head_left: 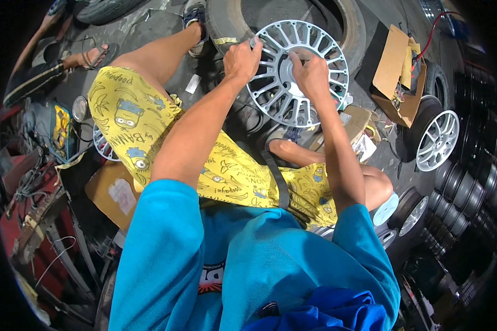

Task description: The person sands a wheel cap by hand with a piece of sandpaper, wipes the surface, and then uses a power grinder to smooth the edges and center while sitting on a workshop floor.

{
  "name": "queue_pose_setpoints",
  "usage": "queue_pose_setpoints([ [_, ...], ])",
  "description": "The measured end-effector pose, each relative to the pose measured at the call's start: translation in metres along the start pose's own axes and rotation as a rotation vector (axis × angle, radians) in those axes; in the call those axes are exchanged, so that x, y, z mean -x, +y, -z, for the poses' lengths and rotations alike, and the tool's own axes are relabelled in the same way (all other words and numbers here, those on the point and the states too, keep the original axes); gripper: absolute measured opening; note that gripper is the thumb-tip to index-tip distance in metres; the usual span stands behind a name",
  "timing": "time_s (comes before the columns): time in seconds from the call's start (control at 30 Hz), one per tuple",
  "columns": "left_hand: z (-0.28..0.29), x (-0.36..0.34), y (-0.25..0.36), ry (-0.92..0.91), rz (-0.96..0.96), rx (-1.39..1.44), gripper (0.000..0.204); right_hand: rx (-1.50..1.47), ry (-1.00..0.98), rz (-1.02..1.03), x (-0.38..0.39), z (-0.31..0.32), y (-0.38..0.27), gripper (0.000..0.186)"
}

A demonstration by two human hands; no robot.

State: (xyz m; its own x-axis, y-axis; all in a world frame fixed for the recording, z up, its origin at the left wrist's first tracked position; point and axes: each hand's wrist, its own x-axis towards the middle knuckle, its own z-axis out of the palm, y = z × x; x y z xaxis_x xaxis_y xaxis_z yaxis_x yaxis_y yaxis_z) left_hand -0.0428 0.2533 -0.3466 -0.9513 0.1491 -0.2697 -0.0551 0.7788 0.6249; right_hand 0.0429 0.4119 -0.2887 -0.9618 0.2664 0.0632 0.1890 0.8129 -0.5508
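A round silver wheel face (286, 103) with many slotted spokes and small holes along its rim is tilted in front of me, over a tyre (229, 19). My left hand (241, 62) is closed at its left rim, with the thumb and fingertips at the edge. A small grey bit shows by the thumb tip; I cannot tell whether it is separate from the rim. My right hand (312, 76) is over the spokes right of the hub, fingers curled in. What those fingers hold, if anything, is hidden.
An open cardboard box (391, 65) stands at the right, near a silver spoked wheel (438, 140). Dark wheel rims (461, 187) are stacked along the right edge. Metal scrap and cables (30, 193) lie at the left, beside a cardboard piece (106, 185). Another person's sandalled foot (94, 56) is at upper left.
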Motion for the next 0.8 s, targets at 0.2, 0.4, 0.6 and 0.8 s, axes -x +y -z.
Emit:
queue_pose_setpoints([
  [0.2,-0.005,0.001,0.001,0.024,-0.002,0.04,0.06,-0.417,0.052,-0.172,0.001,-0.019,0.027,0.028],
  [0.4,0.002,0.0,0.0,-0.023,0.01,0.03,0.066,0.001,0.166,0.273,0.008,-0.017,0.021,0.015],
  [0.6,0.0,0.0,-0.001,0.023,0.007,0.026,0.06,-0.124,-0.021,-0.064,-0.003,0.003,-0.005,0.02],
  [0.8,0.0,0.002,0.004,0.009,0.003,0.043,0.06,-0.386,0.174,-0.072,-0.002,-0.022,0.027,0.021],
])
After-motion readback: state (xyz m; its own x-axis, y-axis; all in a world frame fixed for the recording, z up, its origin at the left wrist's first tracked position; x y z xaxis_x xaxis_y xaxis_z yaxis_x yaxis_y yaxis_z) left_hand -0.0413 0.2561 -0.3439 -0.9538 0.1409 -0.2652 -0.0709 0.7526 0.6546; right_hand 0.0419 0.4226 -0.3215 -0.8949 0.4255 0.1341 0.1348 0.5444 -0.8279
